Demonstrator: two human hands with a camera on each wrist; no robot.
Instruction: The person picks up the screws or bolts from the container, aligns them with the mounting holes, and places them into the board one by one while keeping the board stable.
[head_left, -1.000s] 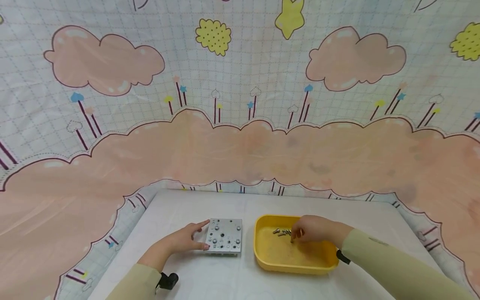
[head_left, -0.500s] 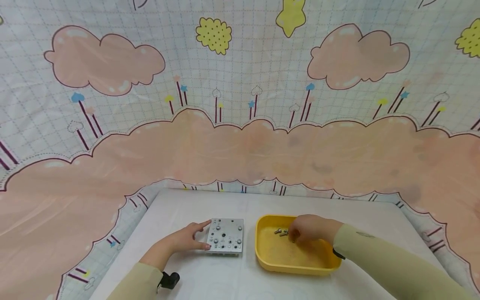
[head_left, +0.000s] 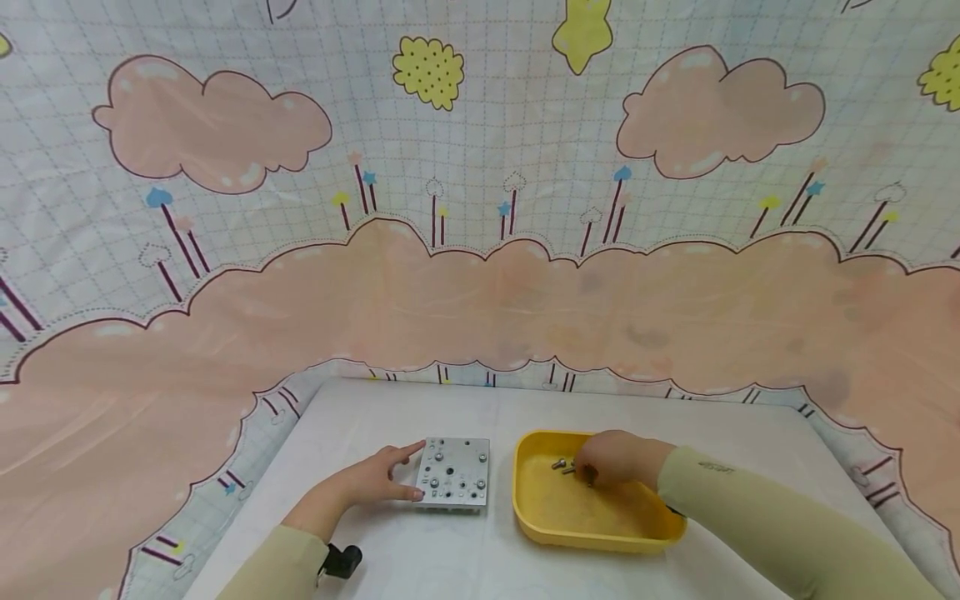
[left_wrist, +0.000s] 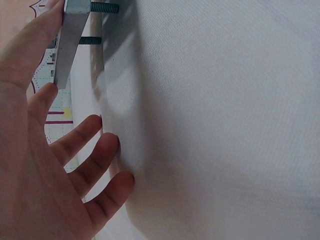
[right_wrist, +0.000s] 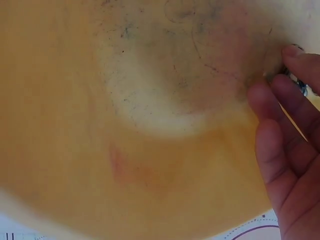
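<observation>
The left hand, spread wide, is touching a square silver metal plate; the right hand, grip unclear, is reaching among silver screws in a yellow rectangular tray.

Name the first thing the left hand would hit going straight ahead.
The left hand would likely meet the metal plate, whose near side edge it already seems to touch.
</observation>
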